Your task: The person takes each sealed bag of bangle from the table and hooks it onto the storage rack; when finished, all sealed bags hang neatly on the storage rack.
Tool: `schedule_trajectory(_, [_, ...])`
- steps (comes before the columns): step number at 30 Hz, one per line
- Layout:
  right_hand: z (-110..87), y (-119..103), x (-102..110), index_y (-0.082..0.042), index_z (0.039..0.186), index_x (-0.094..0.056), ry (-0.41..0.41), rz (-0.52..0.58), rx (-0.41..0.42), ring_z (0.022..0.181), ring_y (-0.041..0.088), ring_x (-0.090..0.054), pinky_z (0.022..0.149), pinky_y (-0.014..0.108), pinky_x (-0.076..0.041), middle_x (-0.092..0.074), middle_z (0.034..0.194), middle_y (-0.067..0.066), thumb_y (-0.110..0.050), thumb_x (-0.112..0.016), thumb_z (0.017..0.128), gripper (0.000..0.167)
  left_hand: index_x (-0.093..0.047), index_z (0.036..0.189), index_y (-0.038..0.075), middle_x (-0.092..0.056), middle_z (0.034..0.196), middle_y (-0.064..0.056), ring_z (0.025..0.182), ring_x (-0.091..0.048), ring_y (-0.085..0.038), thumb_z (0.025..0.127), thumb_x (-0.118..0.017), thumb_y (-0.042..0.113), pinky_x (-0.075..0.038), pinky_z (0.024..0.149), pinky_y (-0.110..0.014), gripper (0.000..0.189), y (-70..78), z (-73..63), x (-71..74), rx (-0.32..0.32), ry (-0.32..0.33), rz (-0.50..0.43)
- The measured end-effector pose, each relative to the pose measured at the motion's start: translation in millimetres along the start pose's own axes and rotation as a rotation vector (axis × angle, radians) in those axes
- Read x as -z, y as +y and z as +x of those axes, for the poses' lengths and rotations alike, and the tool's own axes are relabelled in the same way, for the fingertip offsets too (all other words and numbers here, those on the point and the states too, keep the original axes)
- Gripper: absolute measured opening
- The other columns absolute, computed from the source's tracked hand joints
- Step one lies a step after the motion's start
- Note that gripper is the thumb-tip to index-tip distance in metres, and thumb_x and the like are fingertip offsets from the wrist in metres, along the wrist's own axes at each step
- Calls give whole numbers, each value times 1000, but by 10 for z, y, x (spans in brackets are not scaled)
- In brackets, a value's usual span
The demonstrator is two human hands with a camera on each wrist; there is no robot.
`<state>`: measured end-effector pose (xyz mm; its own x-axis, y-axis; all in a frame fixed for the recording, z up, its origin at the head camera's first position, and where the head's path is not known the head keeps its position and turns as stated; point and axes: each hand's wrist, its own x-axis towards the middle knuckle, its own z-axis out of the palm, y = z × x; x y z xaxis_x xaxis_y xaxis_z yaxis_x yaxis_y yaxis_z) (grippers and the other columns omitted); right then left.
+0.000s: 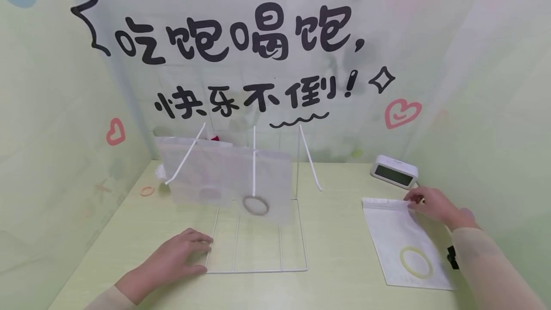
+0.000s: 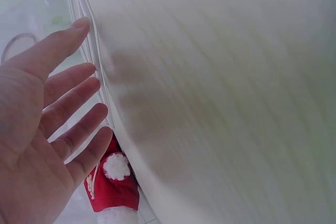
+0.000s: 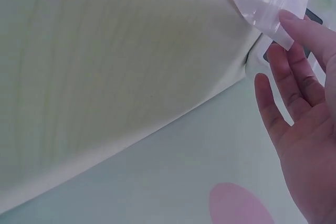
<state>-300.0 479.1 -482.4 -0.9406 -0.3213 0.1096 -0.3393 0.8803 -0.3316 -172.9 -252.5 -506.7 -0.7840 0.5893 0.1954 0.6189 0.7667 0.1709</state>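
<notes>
In the head view my left hand rests its fingertips at the left side of the white wire rack, whose base lies on the table. Its fingers look extended in the left wrist view, holding nothing. Three prongs slant from the rack's top, and translucent bags hang at the left and middle ones. A dark ring shows at the tip of the middle prong. At the right, my right hand pinches the top right corner of a flat whitish plastic bag. A pale yellow ring shows on that bag's lower part.
A white digital clock stands behind the right hand. An orange band lies at the table's back left. A black object sits beside the right forearm. Behind the rack is a red item with a white pompom.
</notes>
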Motion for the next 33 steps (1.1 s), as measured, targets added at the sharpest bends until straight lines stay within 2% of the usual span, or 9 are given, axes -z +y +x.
schedule_trajectory(11, [-90,-132,160,-18,97,-74,39,7,-54,84,2,-58,76,28,-57,-71,94,-3,-20,-78,92,7,-79,109,20,-71,126,7,114,-64,-19,76,-87,39,-60,95,-44,39,-1,34,30,-11,7,1])
schedule_trajectory(16, [-160,-272,210,-16,102,-74,70,49,-59,87,-5,-59,75,23,-58,-73,97,-1,-24,-76,95,11,-79,109,20,-71,127,7,115,-64,-20,76,-87,39,-60,96,-44,39,-8,28,21,-1,-8,6])
schedule_trajectory(20, [-219,-468,242,-16,106,-73,133,125,-52,89,-11,-58,72,17,-55,-74,98,-2,-25,-75,96,13,-79,109,20,-71,127,7,115,-64,-20,76,-88,39,-60,96,-44,39,-13,17,6,10,-8,8])
schedule_trajectory(23, [-239,-638,258,-18,104,-73,195,163,-9,89,-12,-58,71,12,-52,-73,96,-3,-21,-76,95,10,-79,110,21,-70,127,8,115,-63,-20,76,-88,40,-60,96,-44,40,-17,15,0,14,-6,10])
schedule_trajectory(27, [-234,-846,297,-21,100,-73,277,160,92,89,-12,-59,72,8,-49,-73,92,-3,-14,-78,92,12,-79,111,21,-70,128,9,115,-64,-20,76,-88,40,-60,96,-44,40,-17,21,-8,17,-3,5])
schedule_trajectory(33, [-229,-1123,383,-20,98,-72,327,120,223,86,-10,-59,71,7,-44,-73,89,-2,-7,-79,89,18,-78,111,22,-70,128,10,115,-64,-20,77,-87,42,-60,95,-44,41,-13,30,0,24,-7,-5])
